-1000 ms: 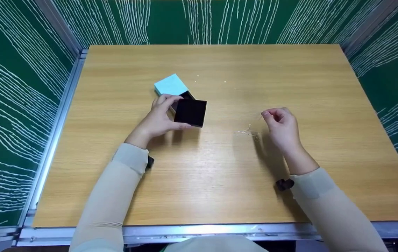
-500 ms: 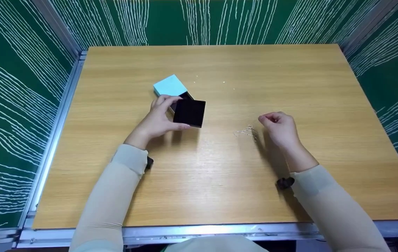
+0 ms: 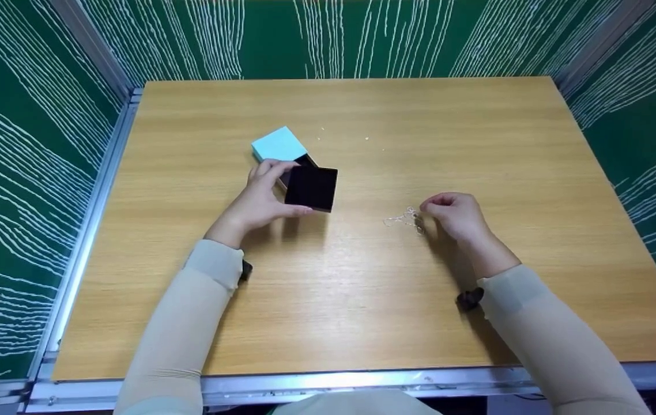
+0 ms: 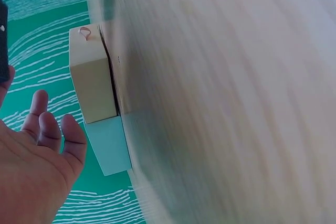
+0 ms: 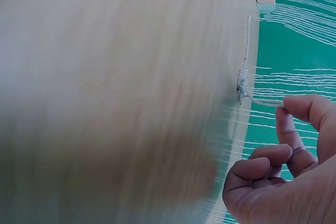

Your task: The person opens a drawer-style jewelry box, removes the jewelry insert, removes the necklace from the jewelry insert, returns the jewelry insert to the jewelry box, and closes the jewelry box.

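Observation:
My left hand grips a flat black square pad by its edges, thumb at the near side and fingers at the far side. Behind it on the table lies a small box with a turquoise sleeve, its drawer pulled partway out. A ribbon loop shows on the drawer's end in the left wrist view. To the right, my right hand pinches one end of a thin silver chain between thumb and index finger. The chain's remaining length lies bunched on the tabletop, left of the fingertips.
A wooden table carries everything. Tiny pale specks are scattered toward its back. Green panels with white wavy lines stand around the far and side edges, and a metal rail runs along the front.
My right hand has come down and slightly left toward the bunched chain, still pinching its end. My left hand keeps the black pad in nearly the same spot.

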A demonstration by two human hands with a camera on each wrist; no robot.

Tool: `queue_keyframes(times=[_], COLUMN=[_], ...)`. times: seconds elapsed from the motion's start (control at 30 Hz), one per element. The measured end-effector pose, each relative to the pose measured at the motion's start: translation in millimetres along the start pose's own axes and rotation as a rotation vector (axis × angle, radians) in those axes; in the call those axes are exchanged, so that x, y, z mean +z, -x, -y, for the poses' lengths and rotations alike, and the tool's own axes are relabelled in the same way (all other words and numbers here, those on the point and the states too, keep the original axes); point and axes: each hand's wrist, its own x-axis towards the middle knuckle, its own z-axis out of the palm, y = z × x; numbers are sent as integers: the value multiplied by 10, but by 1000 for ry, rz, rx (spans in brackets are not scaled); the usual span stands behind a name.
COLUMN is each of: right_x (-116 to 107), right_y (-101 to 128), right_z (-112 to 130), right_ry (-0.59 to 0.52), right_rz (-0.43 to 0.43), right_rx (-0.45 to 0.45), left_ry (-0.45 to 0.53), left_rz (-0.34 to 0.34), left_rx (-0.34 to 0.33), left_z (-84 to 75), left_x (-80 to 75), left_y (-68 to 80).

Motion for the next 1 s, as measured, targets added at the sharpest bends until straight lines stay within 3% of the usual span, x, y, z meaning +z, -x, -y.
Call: queue_keyframes(times=[0.27, 0.63, 1.0], right_x=[15, 63, 88], right_y=[4, 8, 1], right_z=[24, 2, 20], right_ry=[93, 194, 196], right_rz=[51, 77, 79], right_rx=[14, -47, -72], left_ry=[20, 15, 13], left_rz=[-5, -4, 0], left_rx=[4, 0, -17], left_z=[-2, -1, 26], left_x=[-20, -48, -75], left_y=[16, 35, 39])
